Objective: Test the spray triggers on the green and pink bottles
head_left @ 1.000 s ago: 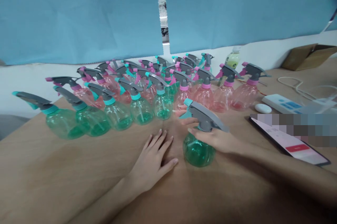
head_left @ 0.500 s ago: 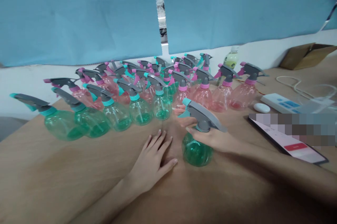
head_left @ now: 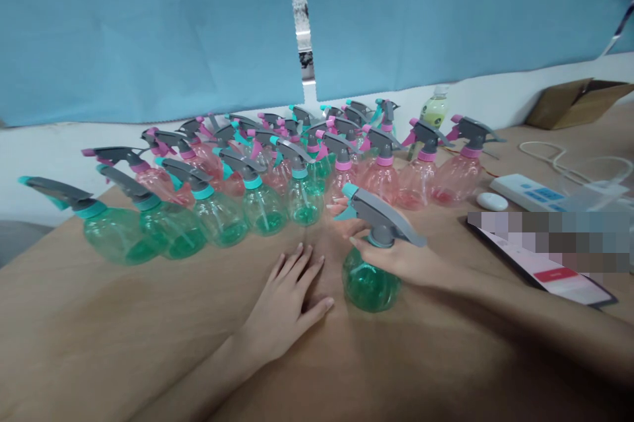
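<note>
My right hand (head_left: pixel 396 260) is closed around the neck of a green spray bottle (head_left: pixel 371 286), just under its grey and turquoise trigger head. The bottle stands upright, with its nozzle pointing left and away from me. Some of my right fingers are behind the bottle. My left hand (head_left: pixel 284 303) lies flat on the wooden table (head_left: pixel 163 343), fingers stretched out and holding nothing, a little left of that bottle. Beyond my hands stand a row of green spray bottles (head_left: pixel 267 209) and a row of pink spray bottles (head_left: pixel 381 183), with several more behind.
To the right lie a phone (head_left: pixel 520 263), a small white rounded case (head_left: pixel 492 202), a white power strip (head_left: pixel 528 192) and a looped cable (head_left: pixel 549 158). A drink bottle (head_left: pixel 436 108) and an open cardboard box (head_left: pixel 569 105) stand at the back. A blue sheet (head_left: pixel 148 32) covers the wall.
Almost nothing differs. My right hand still grips the green spray bottle in the same place, and my left hand stays flat on the table. The view has shifted very slightly.
</note>
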### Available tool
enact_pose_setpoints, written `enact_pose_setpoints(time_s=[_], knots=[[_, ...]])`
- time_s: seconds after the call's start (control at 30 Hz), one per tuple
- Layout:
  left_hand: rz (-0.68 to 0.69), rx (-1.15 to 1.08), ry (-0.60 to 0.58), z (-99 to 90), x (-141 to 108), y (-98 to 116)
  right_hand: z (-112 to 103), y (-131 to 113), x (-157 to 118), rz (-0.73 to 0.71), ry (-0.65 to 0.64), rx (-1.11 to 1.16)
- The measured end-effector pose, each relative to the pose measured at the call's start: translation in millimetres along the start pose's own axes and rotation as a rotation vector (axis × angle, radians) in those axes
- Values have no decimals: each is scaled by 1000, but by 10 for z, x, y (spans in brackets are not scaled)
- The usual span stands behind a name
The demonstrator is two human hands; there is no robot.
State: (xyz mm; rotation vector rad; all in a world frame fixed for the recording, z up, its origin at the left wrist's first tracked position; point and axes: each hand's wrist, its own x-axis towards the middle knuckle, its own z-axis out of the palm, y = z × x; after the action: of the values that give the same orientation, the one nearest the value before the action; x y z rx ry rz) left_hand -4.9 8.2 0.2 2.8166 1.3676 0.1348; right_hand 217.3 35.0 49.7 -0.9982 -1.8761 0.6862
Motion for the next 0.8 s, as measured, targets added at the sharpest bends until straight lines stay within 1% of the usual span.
enact_pose_setpoints(time_s=[0.17,0.4,0.8], knots=[[3,-5,16,10,-2,-9,4,5,3,-25,7,11],[-2,2,-5,1,5,-2,-44,-14,3,-6,-95,19],[-5,-11,1,5,0,-5,-58,-15,11,7,-129,136]])
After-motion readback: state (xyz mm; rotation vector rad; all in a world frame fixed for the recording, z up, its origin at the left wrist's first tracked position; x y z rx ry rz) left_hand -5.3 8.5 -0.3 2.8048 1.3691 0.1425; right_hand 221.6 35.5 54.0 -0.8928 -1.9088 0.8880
